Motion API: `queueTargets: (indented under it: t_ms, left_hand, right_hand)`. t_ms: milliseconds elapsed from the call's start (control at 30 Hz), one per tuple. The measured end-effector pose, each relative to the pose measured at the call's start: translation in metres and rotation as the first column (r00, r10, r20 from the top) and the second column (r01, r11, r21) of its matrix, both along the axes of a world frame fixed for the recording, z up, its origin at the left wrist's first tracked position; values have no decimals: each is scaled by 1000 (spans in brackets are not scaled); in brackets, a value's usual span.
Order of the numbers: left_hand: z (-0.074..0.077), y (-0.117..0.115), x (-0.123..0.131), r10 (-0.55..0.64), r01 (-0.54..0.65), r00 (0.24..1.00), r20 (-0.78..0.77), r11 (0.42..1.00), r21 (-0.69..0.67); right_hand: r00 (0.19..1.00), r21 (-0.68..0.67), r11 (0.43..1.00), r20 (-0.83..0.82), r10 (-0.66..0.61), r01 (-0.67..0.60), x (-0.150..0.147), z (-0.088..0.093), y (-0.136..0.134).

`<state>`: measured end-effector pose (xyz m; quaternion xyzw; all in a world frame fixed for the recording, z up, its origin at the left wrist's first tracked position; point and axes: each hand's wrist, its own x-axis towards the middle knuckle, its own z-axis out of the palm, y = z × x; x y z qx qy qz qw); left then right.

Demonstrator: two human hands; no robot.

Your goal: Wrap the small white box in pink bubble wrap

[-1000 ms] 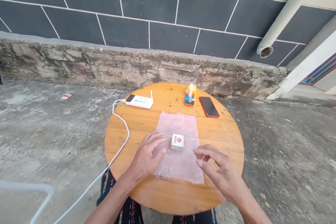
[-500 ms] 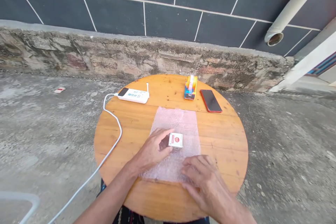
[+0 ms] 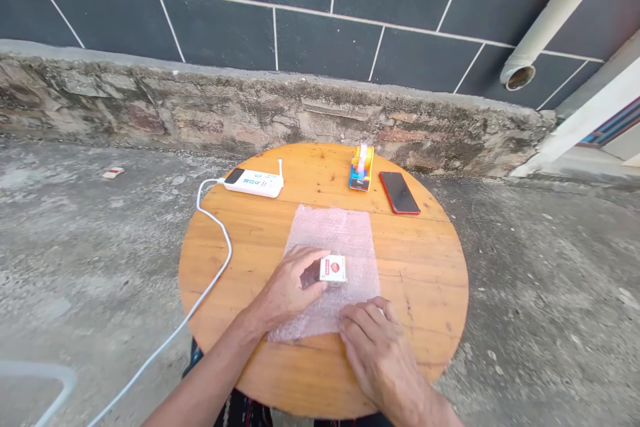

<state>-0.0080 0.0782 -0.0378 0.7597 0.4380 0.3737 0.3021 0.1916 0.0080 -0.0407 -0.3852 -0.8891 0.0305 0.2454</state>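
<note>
A small white box point(image 3: 333, 268) with red print sits on a pinkish, see-through sheet of bubble wrap point(image 3: 340, 227), spread over the round wooden table. Thumb and forefinger of my left hand point(image 3: 285, 288) grip the left side of the box at its near and far corners. At the near right corner of the bubble wrap, my right hand point(image 3: 371, 345) has its fingers closed on the sheet; the thumb is mostly hidden under them.
A white device point(image 3: 256, 182) with a grey-white cable point(image 3: 227, 233) lies at the table's back left. Toward the back right stand a yellow and blue tape dispenser point(image 3: 361, 168) and a red-edged phone point(image 3: 400, 193). The table edge point(image 3: 463, 293) curves around on the right.
My right hand has moved slightly left and its fingers have closed on the bubble wrap's near right corner. The left hand has stayed at the box.
</note>
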Motion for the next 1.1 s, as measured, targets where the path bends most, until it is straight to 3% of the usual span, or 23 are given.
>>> queueTargets:
  t_ms: [333, 533, 667, 833, 967, 1100]
  left_hand:
    - [4, 3, -3, -19, 18, 1000, -13, 1000, -22]
    - [25, -1, -26, -124, 182, 959, 255, 958, -219]
    - [32, -4, -42, -104, 171, 932, 347, 971, -169]
    - [29, -2, -42, -135, 150, 971, 199, 987, -63]
    - [21, 1, -28, -59, 59, 998, 26, 998, 24]
    - [15, 1, -18, -18, 17, 1000, 23, 999, 46]
  right_hand:
    - [999, -67, 998, -30, -18, 16, -2, 21, 4]
    - [997, -67, 995, -8, -79, 78, -3, 35, 18]
    - [994, -39, 993, -2, -111, 111, -5, 44, 31]
    - [983, -22, 983, -2, -183, 183, -5, 48, 50]
    - [976, -29, 976, 4, -217, 217, -7, 45, 62]
    - [975, -93, 973, -51, -214, 209, -7, 44, 64]
